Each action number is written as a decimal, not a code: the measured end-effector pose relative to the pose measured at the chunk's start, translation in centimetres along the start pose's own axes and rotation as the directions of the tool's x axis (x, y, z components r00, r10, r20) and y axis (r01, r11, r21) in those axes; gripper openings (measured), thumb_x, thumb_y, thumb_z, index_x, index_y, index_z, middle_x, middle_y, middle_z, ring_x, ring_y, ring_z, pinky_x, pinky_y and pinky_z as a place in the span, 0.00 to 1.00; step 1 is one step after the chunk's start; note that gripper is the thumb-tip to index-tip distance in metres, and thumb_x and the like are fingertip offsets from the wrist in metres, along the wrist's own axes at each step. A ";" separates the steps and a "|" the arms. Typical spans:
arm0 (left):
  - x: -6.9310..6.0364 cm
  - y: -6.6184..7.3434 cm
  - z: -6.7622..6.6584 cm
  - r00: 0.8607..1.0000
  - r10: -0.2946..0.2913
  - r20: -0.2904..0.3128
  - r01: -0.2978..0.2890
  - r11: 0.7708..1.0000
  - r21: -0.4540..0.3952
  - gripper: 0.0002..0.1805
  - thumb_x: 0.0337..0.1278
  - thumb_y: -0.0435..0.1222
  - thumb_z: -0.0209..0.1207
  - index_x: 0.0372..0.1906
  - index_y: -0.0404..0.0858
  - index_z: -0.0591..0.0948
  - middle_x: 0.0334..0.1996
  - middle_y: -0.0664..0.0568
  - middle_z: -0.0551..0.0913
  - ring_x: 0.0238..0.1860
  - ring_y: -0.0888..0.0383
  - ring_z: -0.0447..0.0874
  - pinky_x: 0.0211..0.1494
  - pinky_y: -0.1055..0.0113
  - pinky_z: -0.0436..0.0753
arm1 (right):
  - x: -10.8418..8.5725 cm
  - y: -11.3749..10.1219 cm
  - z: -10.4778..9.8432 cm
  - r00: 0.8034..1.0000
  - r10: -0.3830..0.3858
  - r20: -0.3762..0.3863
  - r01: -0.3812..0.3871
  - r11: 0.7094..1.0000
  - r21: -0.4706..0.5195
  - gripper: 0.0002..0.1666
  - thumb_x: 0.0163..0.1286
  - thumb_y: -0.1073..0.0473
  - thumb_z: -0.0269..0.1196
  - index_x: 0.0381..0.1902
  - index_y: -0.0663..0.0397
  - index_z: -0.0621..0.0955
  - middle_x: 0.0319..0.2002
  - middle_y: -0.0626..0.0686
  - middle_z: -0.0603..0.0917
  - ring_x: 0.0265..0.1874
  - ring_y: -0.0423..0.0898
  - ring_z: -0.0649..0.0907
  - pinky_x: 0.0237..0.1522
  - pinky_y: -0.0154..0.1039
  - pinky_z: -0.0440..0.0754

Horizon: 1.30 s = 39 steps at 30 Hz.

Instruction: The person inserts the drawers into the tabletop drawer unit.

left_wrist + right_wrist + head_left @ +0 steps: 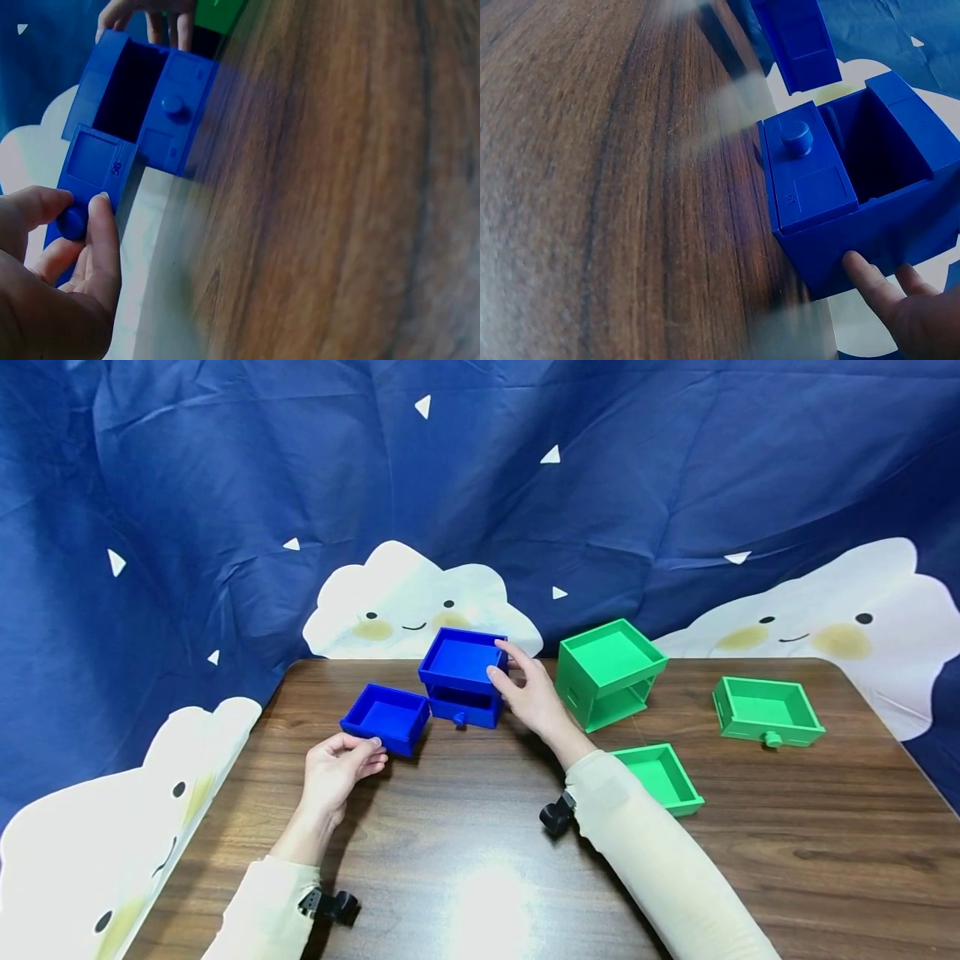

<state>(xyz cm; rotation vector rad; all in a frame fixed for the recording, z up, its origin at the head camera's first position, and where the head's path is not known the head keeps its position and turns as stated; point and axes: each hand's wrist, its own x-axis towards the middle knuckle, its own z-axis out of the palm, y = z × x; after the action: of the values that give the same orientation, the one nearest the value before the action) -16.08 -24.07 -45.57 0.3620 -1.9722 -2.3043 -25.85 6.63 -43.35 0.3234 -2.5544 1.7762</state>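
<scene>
My left hand [337,768] pinches the round knob [73,222] of a small blue drawer [386,714] between thumb and fingers. The drawer is out of its cabinet, to the left, and looks lifted off the table. The blue cabinet [461,656] has a tray-like top, an open upper slot [874,146] and a lower drawer [810,169] pushed in. Against the cabinet's right side rest the extended fingers of my right hand [536,697], with the thumb near its front edge. The right wrist view shows the fingertips [853,260] on that side wall.
A green cabinet [611,664] with an open front stands right of the blue one. One green drawer [660,777] lies near my right forearm, partly hidden by it; another green drawer [768,710] sits farther right. A blue cloth [480,485] hangs behind the wooden table [420,827].
</scene>
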 end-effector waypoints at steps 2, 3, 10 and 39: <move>-0.1 0.0 0.2 1.000 -0.001 0.005 0.001 1.000 0.000 0.17 0.67 0.19 0.64 0.25 0.41 0.83 0.25 0.52 0.93 0.28 0.59 0.94 0.35 0.67 0.93 | 0.0 0.0 0.0 1.000 -0.002 0.000 0.002 1.000 -0.004 0.34 0.83 0.46 0.62 0.83 0.38 0.70 0.72 0.67 0.72 0.67 0.65 0.83 0.65 0.58 0.86; -0.2 0.0 0.3 1.000 -0.002 0.009 0.002 1.000 -0.001 0.17 0.66 0.19 0.64 0.25 0.41 0.83 0.25 0.52 0.93 0.28 0.59 0.94 0.35 0.67 0.93 | 0.0 0.0 0.0 1.000 -0.003 0.000 0.003 1.000 -0.006 0.34 0.83 0.46 0.62 0.83 0.38 0.70 0.72 0.66 0.72 0.68 0.64 0.83 0.66 0.58 0.85; -0.4 0.0 1.0 1.000 0.014 0.023 -0.014 1.000 -0.009 0.16 0.66 0.19 0.64 0.26 0.40 0.82 0.24 0.52 0.92 0.27 0.59 0.94 0.35 0.67 0.93 | 0.0 0.2 0.0 1.000 -0.009 -0.003 0.009 1.000 -0.013 0.34 0.84 0.46 0.61 0.83 0.39 0.69 0.72 0.67 0.73 0.68 0.65 0.81 0.70 0.59 0.82; -1.5 -0.9 3.8 0.998 0.047 0.042 -0.046 0.999 -0.023 0.15 0.65 0.19 0.65 0.27 0.38 0.81 0.24 0.51 0.92 0.26 0.59 0.93 0.35 0.66 0.93 | 0.2 0.2 0.1 1.000 -0.017 -0.010 0.017 1.000 0.021 0.34 0.83 0.46 0.63 0.82 0.39 0.72 0.71 0.66 0.73 0.66 0.63 0.84 0.59 0.56 0.89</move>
<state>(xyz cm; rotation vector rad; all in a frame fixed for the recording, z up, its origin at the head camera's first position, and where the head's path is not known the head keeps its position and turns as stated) -15.44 -19.98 -45.73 0.2644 -1.9516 -2.3219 -26.09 6.55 -43.56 0.3343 -2.5202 1.7954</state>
